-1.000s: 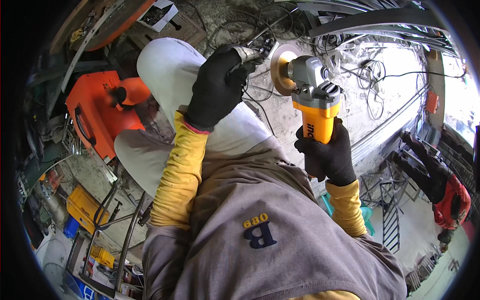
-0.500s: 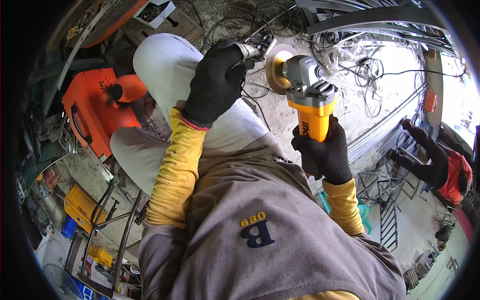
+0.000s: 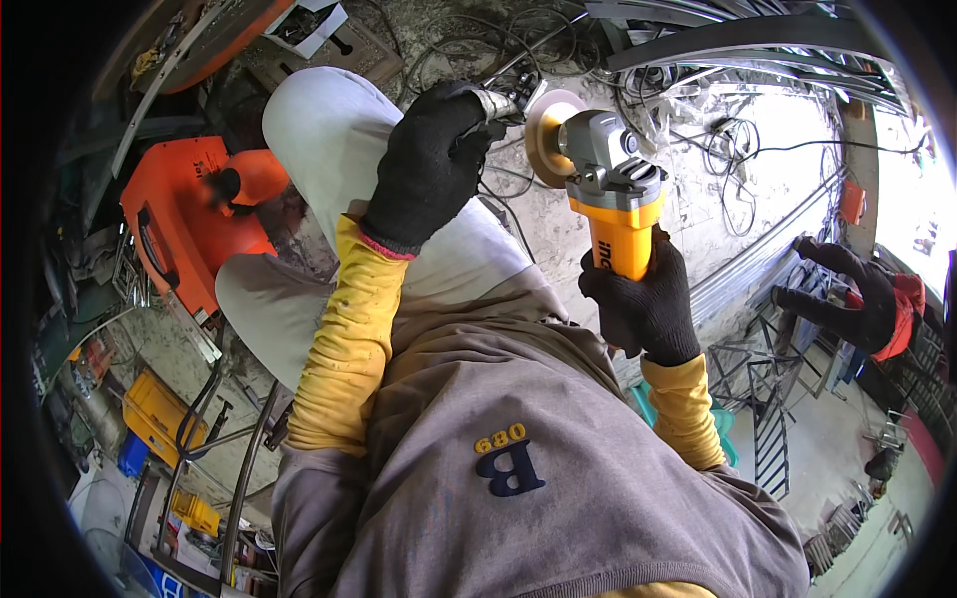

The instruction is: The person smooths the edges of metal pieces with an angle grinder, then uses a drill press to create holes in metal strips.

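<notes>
My right hand (image 3: pixel 643 304), in a black knit glove, is wrapped round the yellow body of an angle grinder (image 3: pixel 620 189). Its grey head points away from me, and a tan round disc (image 3: pixel 547 140) faces left. Above my raised knee, my left hand (image 3: pixel 429 164), also gloved in black, is closed on a small shiny metal piece (image 3: pixel 510 102). The disc's edge is right beside that piece; whether they touch I cannot tell. Glove and fingers hide part of the metal.
An orange machine case (image 3: pixel 189 224) stands left of my leg. Cables (image 3: pixel 733 164) loop across the floor, with metal strips (image 3: pixel 758 50) piled at the far right. Another person (image 3: pixel 872 299) bends near metal frames (image 3: pixel 773 419) on the right. A yellow toolbox (image 3: pixel 162 419) lies lower left.
The grinder has shifted slightly left, nearer the metal piece. My left hand keeps its hold. The person at right has changed posture, and their head no longer shows clearly.
</notes>
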Demonstrator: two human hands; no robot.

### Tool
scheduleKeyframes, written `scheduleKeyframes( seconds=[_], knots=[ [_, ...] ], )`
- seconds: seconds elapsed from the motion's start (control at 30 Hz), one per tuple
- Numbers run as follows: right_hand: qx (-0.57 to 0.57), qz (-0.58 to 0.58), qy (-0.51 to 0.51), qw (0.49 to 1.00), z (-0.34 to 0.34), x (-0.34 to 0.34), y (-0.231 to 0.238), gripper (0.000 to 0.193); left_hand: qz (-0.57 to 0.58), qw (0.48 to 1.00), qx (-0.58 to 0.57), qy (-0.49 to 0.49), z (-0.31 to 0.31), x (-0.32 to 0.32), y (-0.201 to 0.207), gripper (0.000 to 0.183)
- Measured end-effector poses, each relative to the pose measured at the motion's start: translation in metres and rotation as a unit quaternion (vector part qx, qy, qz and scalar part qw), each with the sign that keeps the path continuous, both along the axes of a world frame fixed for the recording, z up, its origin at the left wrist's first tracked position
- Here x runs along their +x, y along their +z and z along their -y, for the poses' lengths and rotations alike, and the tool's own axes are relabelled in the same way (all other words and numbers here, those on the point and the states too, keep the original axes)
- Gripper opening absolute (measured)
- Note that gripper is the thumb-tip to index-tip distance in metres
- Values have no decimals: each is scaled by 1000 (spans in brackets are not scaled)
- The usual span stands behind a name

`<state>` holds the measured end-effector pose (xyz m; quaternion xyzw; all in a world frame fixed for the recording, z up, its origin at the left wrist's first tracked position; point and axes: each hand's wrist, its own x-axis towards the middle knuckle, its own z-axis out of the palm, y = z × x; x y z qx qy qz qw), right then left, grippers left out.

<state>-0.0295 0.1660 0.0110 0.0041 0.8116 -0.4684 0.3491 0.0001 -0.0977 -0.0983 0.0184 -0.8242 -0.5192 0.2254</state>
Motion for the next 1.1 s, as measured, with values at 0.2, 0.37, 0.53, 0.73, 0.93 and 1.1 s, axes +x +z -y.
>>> scheduleKeyframes(
  seconds=[0.2,0.37,0.53,0.73,0.93,1.1],
  knots=[
    [-4,12,-6,1000,2,0,2,35,-9,1000,-5,-9,0,-1,-6,23],
    [-1,5,10,1000,-1,-1,-2,34,-10,1000,3,-3,0,-2,-3,33],
    [8,2,12,1000,-2,-1,-3,40,6,1000,-13,-7,1,0,-2,22],
    [1,32,-1,999,3,-1,2,41,0,1000,-17,-1,1,0,0,24],
    [8,15,6,1000,1,0,-2,42,28,999,32,-6,2,1,5,22],
    [15,33,-26,999,-2,-1,2,46,36,998,52,-10,2,1,8,21]
  ],
)
